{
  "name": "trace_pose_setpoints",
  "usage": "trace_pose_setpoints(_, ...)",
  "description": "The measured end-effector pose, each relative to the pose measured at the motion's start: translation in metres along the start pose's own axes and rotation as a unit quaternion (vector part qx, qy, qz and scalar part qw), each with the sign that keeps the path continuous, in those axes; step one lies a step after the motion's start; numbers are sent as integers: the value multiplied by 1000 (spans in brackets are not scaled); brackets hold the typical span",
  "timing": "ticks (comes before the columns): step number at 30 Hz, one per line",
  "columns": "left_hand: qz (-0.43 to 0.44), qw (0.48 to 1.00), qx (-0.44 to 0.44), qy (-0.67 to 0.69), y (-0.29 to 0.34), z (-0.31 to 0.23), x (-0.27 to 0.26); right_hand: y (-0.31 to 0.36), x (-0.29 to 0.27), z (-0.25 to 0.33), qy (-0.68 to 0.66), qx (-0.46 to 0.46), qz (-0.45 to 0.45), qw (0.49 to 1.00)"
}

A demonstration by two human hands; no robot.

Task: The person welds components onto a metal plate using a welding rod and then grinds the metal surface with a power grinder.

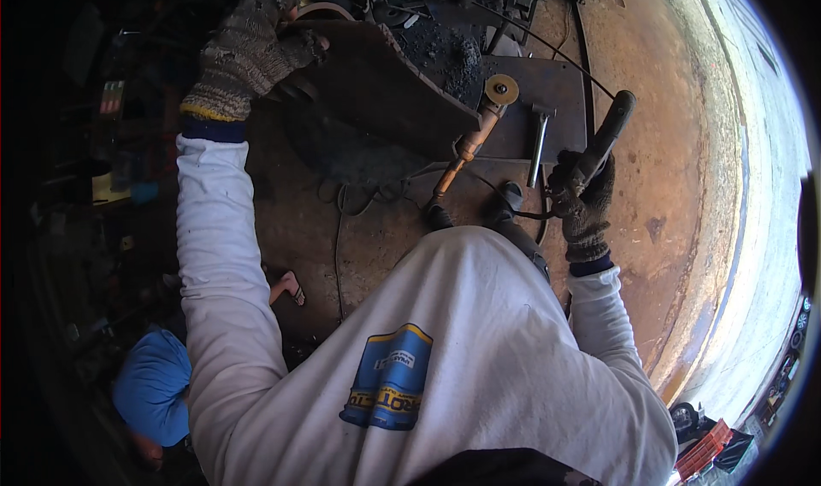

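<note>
My left hand (pixel 256 54), in a grey knitted glove, is closed on the upper left edge of a dark, curved metal plate (pixel 368 84). The plate is tilted over the worktable (pixel 560 101). In my gloved right hand (pixel 586 200) is a black welding electrode holder (pixel 605 135), raised at the table's right side. A thin dark rod or wire runs from its tip toward the upper left; which of the two I cannot tell. An orange-brown angle grinder (pixel 470 144) with a round disc lies close to the plate's right end, with a hammer (pixel 539 144) beside it.
Dark grit (pixel 462 58) and metal pieces cover the table's far part. A cable (pixel 340 238) trails over the brown floor (pixel 658 170). A person in blue (pixel 154 388) is low at my left. Dim clutter fills the left side; an orange-red crate (pixel 705 452) sits at lower right.
</note>
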State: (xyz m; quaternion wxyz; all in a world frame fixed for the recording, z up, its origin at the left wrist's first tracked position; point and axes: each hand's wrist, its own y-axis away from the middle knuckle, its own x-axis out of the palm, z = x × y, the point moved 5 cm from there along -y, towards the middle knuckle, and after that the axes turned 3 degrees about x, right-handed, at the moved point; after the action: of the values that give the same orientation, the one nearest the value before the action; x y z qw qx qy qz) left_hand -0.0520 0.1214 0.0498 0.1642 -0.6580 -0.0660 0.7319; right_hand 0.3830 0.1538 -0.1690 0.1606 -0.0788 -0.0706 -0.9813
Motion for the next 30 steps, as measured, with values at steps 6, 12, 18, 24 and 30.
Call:
trace_pose_setpoints(6,-6,995,67,79,-7,-1,4,37,2,1,-28,4,-89,996)
trace_pose_setpoints(12,68,993,52,85,4,11,-3,74,10,4,-56,-61,-155,985)
trace_pose_setpoints(18,37,985,101,133,29,13,-19,76,-8,-13,-60,24,-176,982)
trace_pose_setpoints(24,40,974,110,196,35,33,-19,103,31,2,-66,-82,-241,965)
trace_pose_setpoints(30,14,974,209,89,27,39,-10,158,96,-20,-91,-114,-308,940)
